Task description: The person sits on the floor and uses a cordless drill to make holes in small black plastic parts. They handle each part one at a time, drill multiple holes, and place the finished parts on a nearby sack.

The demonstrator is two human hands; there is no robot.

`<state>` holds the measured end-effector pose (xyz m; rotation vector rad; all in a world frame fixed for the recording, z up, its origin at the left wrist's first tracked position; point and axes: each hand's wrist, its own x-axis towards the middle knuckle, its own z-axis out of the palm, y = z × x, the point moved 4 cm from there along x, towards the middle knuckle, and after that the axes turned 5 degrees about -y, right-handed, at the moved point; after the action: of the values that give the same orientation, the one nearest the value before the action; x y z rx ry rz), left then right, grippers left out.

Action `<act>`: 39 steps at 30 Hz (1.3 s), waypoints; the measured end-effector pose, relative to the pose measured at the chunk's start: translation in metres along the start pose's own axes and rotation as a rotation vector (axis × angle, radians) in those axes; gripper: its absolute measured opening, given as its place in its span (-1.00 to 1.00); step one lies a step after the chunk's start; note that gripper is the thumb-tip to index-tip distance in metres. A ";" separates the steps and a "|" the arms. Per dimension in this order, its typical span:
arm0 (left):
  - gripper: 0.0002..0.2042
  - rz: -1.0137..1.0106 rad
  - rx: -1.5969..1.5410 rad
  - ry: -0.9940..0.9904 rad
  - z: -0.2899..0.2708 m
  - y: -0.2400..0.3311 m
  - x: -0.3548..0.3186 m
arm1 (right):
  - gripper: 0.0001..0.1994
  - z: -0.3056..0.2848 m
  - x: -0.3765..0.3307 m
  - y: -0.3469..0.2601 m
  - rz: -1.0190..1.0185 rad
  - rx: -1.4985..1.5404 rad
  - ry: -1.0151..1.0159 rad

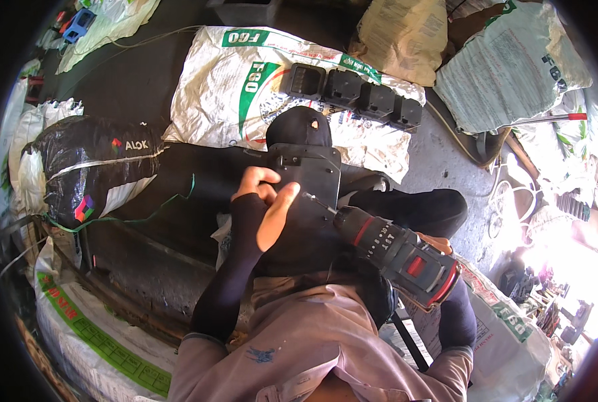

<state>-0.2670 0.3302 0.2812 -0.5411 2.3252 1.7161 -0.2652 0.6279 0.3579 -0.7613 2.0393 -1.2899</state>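
Observation:
A flat black rectangular part (pixel 317 175) with small holes rests on my dark-trousered legs, just below a bent knee. My right hand (pixel 437 243) is wrapped round a grey and black cordless drill (pixel 399 258) with red trim; the drill's body hides most of its grip. The drill's bit (pixel 320 203) points left over the part, near its middle; I cannot tell whether the tip touches. At the part's left side, my left hand (pixel 267 204) has curled fingers, its thumb close to the bit's tip. Anything within those fingers is hidden.
Several black box-shaped pieces (pixel 344 88) stand in a row on a white sack (pixel 208 87) beyond my knees. A black wrapped bundle (pixel 91 164) lies to the left with a green string. Filled sacks (pixel 513 74) stand at the far right, and clutter lies in bright light at right.

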 end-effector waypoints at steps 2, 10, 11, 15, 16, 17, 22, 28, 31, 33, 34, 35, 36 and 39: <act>-0.43 -0.003 0.269 0.109 -0.008 -0.007 0.000 | -0.52 -0.001 -0.003 0.001 0.036 0.082 0.012; -0.34 -0.178 -0.022 -0.486 -0.012 -0.066 0.036 | -0.42 0.006 0.010 -0.023 -0.035 -0.132 -0.223; -0.37 -0.151 -0.067 -0.517 -0.012 -0.067 0.038 | -0.39 0.009 0.012 -0.024 0.016 -0.106 -0.233; -0.49 -0.125 -0.257 -0.544 -0.007 -0.057 0.035 | -0.30 0.022 0.017 -0.023 0.101 -0.078 -0.238; -0.52 -0.136 -0.305 -0.524 -0.004 -0.052 0.035 | -0.29 0.024 0.018 -0.023 0.089 -0.090 -0.223; -0.55 -0.135 -0.331 -0.501 -0.003 -0.047 0.035 | -0.29 0.026 0.020 -0.023 0.075 -0.130 -0.209; -0.57 -0.064 -0.210 -0.364 0.002 -0.028 0.042 | -0.27 0.024 0.027 -0.022 0.144 -0.159 -0.141; -0.50 0.000 -0.107 -0.320 0.006 -0.033 0.047 | -0.25 0.019 0.037 -0.031 0.194 -0.217 -0.220; -0.48 -0.037 -0.090 -0.323 0.008 -0.040 0.049 | -0.26 0.019 0.045 -0.036 0.105 -0.176 -0.175; -0.47 -0.053 -0.152 -0.330 0.009 -0.042 0.049 | -0.26 0.021 0.048 -0.035 0.107 -0.087 -0.165; -0.45 -0.043 -0.153 -0.326 0.009 -0.042 0.049 | -0.26 0.021 0.050 -0.034 0.106 -0.043 -0.160; -0.44 -0.034 -0.153 -0.321 0.008 -0.042 0.048 | -0.25 0.021 0.051 -0.034 0.108 -0.051 -0.167; -0.43 -0.040 -0.122 -0.309 0.007 -0.042 0.048 | -0.25 0.022 0.052 -0.034 0.110 -0.058 -0.175; -0.37 -0.060 0.023 -0.301 0.003 -0.045 0.046 | -0.25 0.022 0.053 -0.034 0.114 -0.053 -0.167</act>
<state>-0.2910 0.3137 0.2240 -0.3192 2.0933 1.6153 -0.2782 0.5638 0.3721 -0.7400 1.9586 -1.0765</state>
